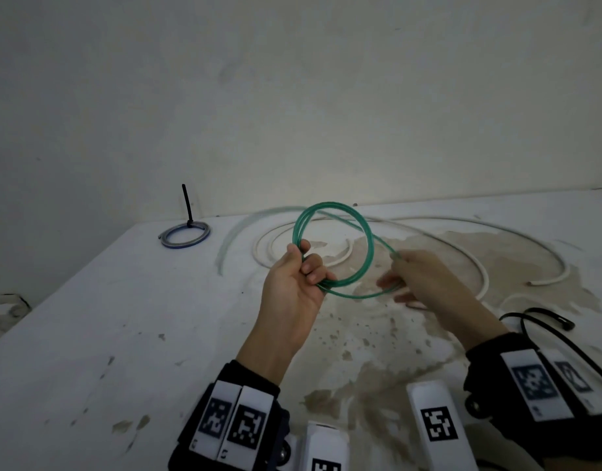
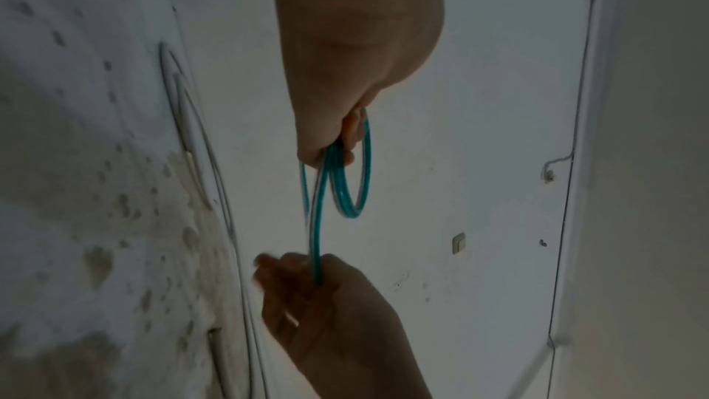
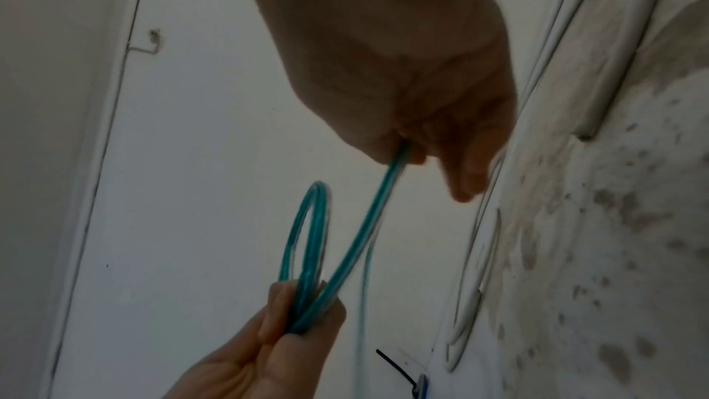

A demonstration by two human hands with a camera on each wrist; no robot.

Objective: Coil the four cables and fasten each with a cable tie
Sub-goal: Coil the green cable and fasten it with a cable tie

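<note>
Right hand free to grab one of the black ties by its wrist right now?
Probably not yet. The right hand is pinching the green cable it feeds into the coil held by the left hand. The black cable ties lie uncovered on the table just beside it, so after letting go, yes.

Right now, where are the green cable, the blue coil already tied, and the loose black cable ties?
green cable [image 1: 370,248]: head view, right side of its loop.
blue coil [image 1: 185,235]: head view, on its ring.
black cable ties [image 1: 544,317]: head view, mid-strap.
</note>
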